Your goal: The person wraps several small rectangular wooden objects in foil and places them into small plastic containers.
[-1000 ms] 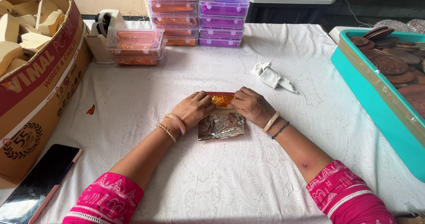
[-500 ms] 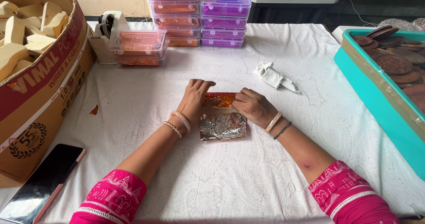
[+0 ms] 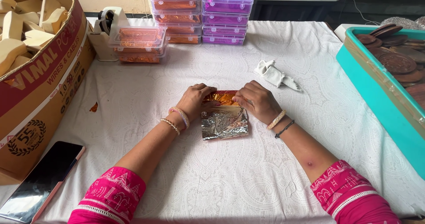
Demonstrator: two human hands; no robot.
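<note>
- Foil sheet (image 3: 224,122) is lying flat mid-bench, on the white patterned cloth (image 3: 230,179), silver side facing up, crinkled all over.
- Far edge of the sheet is showing an orange-copper face (image 3: 221,97); it is reading as a folded-over strip, though whether something is wrapped inside cannot be told.
- Left hand (image 3: 196,99) is resting on the far-left corner of the sheet, fingers curled down and pressing on the orange edge.
- Right hand (image 3: 256,100) is sitting on the far-right corner, fingertips pinching or pressing the same edge; the exact grip is hidden by the knuckles.
- Both hands are close together, nearly meeting over the orange strip, both closed down on the foil.
- Handling judgement: the sheet is looking very thin and light, soft, holding every crease, and likely tearing easily under a hard pull.
- Best hold seems to be at the corners and along the folded edge, with flat fingertips rather than nails.
- Crumpled white cloth scrap (image 3: 275,75) is lying just beyond the right hand, apart from the foil.
- Stacked clear boxes (image 3: 201,14) with orange and purple contents are standing at the far edge; a tape dispenser (image 3: 104,31) is beside them.
- Cardboard box (image 3: 40,87) of pale wooden pieces is on the left, a phone (image 3: 42,182) below it; a teal tray (image 3: 380,91) of brown discs is on the right.
</note>
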